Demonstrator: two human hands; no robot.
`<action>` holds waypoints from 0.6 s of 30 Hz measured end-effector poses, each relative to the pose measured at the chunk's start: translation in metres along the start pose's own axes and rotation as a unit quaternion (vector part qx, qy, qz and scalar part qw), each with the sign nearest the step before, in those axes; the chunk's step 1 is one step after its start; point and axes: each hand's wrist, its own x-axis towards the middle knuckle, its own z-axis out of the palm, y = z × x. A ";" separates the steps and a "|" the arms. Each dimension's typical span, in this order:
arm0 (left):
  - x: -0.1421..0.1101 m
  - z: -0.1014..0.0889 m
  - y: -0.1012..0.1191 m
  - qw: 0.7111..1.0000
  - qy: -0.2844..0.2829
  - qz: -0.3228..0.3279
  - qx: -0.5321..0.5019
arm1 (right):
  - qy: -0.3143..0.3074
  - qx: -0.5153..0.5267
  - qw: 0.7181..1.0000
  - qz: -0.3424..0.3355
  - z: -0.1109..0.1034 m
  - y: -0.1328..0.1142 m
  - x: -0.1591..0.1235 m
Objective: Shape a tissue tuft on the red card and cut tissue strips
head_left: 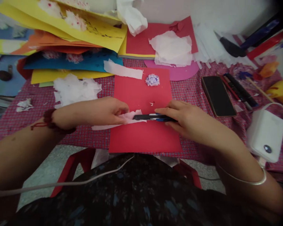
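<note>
My left hand (114,112) is closed, its fingertips pinching a strip of thin whitish tissue paper (103,127) over a red sheet (143,138). In my right hand (186,121) is a slim black-and-blue stapler (145,117) with a metal part along its middle. The stapler's tip points left and meets the gathered tissue by my left fingers; whether its jaws are pressed together I cannot tell. Further up the red sheet sits a small round white-and-purple paper pompom (152,80). Another white paper strip (124,69) lies across the sheet's upper left edge.
Torn white tissue (76,89) lies left of the red sheet, with stacked coloured sheets (70,59) behind it. More tissue (172,48) rests at the back. To the right are a phone (218,95), pens (240,91) and a white power bank (266,135) with a cable.
</note>
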 end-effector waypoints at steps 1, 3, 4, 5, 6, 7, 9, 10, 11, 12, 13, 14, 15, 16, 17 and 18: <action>0.000 -0.001 -0.001 1.000 0.016 -0.009 0.012 | 0.000 0.004 1.000 -0.003 0.001 0.002 0.002; 0.001 -0.001 -0.003 0.995 0.075 -0.021 0.055 | 0.003 0.011 1.000 -0.006 0.003 0.005 0.004; 0.002 0.000 -0.004 0.992 0.099 -0.024 0.070 | 0.003 0.014 1.000 -0.007 0.005 0.006 0.005; 0.002 0.002 -0.004 0.991 0.112 -0.022 0.074 | 0.002 0.016 1.000 -0.006 0.006 0.007 0.006; 0.003 0.005 -0.005 0.991 0.112 -0.016 0.067 | 0.000 0.018 1.000 -0.005 0.007 0.008 0.006; 0.004 0.007 -0.004 0.993 0.105 -0.008 0.057 | -0.001 0.019 1.000 -0.005 0.007 0.008 0.006; 0.005 0.011 -0.001 0.994 0.100 0.017 0.050 | -0.003 0.020 1.000 -0.003 0.008 0.008 0.006; 0.004 0.013 0.001 0.992 0.109 0.035 0.061 | -0.004 0.021 1.000 -0.003 0.008 0.008 0.007; 0.003 0.015 0.005 0.987 0.126 0.057 0.078 | -0.005 0.021 1.000 -0.002 0.007 0.008 0.007; 0.000 0.018 0.009 0.981 0.144 0.079 0.101 | -0.006 0.021 1.000 -0.001 0.007 0.008 0.007; -0.002 0.021 0.013 0.973 0.167 0.101 0.127 | -0.006 0.021 1.000 0.000 0.007 0.008 0.007; -0.005 0.024 0.017 0.962 0.192 0.116 0.153 | -0.006 0.021 1.000 0.000 0.007 0.008 0.007; -0.008 0.028 0.021 0.954 0.206 0.125 0.178 | -0.005 0.020 1.000 0.001 0.007 0.007 0.007; -0.011 0.033 0.025 0.946 0.221 0.132 0.195 | -0.005 0.021 1.000 0.000 0.007 0.007 0.007; -0.013 0.039 0.027 0.944 0.219 0.133 0.206 | -0.006 0.021 1.000 -0.001 0.008 0.006 0.007; -0.015 0.045 0.029 0.943 0.217 0.134 0.212 | -0.006 0.024 1.000 -0.002 0.008 0.006 0.006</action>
